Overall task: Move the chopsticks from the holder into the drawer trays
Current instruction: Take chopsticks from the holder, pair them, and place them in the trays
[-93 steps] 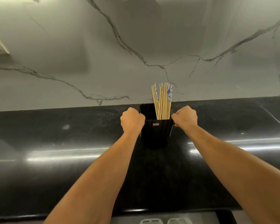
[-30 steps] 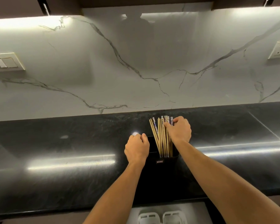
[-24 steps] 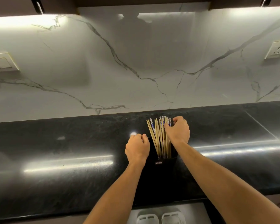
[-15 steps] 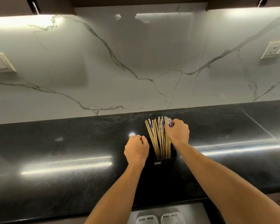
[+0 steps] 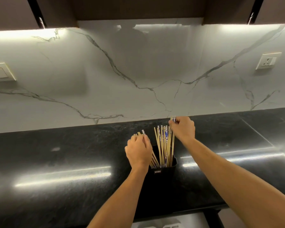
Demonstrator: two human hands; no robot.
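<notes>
Chopsticks: Mostly we see slim, straight, pale wooden sticks point(image 5: 163, 145), some with blue-and-white patterned tops, standing on end in the holder.
Holder: we see a black, smooth, box-shaped bin point(image 5: 161, 175) with a small label on its near face, on the countertop.
Left hand: our left hand point(image 5: 138, 153) is closed on a few chopsticks that lean left, their lower ends in the holder.
Right hand: our right hand point(image 5: 183, 129) pinches a few chopsticks by their tops, raised above the rest.
Countertop: we see glossy black stone point(image 5: 64, 158) with streaks of reflected light.
Wall: we see white marble point(image 5: 138, 63) with grey veins; a switch plate point(image 5: 0, 73) far left, a socket point(image 5: 267, 61) far right.
Drawer: we see only a pale strip point(image 5: 171, 222) at the near edge; contents too cropped to tell.
</notes>
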